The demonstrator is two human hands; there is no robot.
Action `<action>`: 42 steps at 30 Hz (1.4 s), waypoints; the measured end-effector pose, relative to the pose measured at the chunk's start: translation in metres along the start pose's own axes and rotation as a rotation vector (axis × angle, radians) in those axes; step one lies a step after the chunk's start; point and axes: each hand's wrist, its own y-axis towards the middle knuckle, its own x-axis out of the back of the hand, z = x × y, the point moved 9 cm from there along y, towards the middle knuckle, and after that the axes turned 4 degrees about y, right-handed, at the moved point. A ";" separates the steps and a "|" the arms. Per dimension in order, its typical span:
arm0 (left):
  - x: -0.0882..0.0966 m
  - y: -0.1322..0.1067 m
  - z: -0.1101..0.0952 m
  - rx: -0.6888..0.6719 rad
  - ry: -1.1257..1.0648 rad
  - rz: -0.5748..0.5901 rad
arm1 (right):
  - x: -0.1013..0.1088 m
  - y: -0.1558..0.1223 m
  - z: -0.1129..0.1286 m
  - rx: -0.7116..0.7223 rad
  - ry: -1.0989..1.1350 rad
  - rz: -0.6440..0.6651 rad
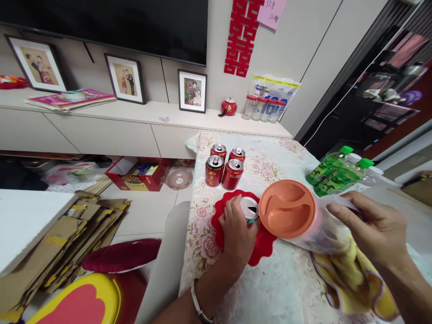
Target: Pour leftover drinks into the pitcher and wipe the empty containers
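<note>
My left hand (238, 229) is wrapped round an opened drink can (249, 208), which stands on a red scalloped mat (263, 252). In my right hand (374, 220) is the handle of a translucent plastic pitcher (324, 229) with an orange lid (286, 209). The pitcher is tilted towards the can, and its lid is close beside the can's top. I cannot tell whether any liquid is flowing. Behind the mat stand several red cans, a near one (232, 174) among them. A yellow cloth (354, 279) lies below the pitcher.
Green-capped bottles (340, 173) stand at the table's right edge. The table wears a floral cloth (202, 216). Beyond it, a cabinet top holds glass jars (263, 110), a red pot (228, 107) and picture frames (192, 91). Flattened cardboard (77, 243) and a red box (138, 175) lie left.
</note>
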 end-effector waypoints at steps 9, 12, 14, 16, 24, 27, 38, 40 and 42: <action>-0.001 0.001 -0.001 -0.007 0.002 0.015 | 0.003 0.008 0.008 0.047 -0.049 0.005; -0.001 0.001 -0.002 -0.006 0.003 0.029 | 0.003 0.011 0.015 0.073 -0.054 0.013; 0.000 0.001 -0.003 -0.005 -0.001 0.035 | 0.003 0.014 0.020 0.091 -0.066 0.017; 0.000 0.000 -0.003 -0.002 -0.005 0.037 | 0.002 0.016 0.022 0.102 -0.081 0.023; 0.000 -0.001 -0.003 0.000 -0.017 0.027 | 0.001 0.023 0.029 0.167 -0.127 0.057; 0.000 0.000 -0.003 -0.002 -0.022 0.034 | 0.000 0.026 0.036 0.210 -0.125 0.056; -0.002 -0.002 -0.004 -0.004 0.007 0.045 | -0.002 0.030 0.042 0.207 -0.176 0.099; -0.002 -0.002 -0.005 -0.001 0.016 0.053 | -0.002 0.031 0.044 0.220 -0.177 0.098; -0.001 -0.002 -0.005 0.006 0.020 0.059 | -0.001 0.031 0.046 0.242 -0.178 0.100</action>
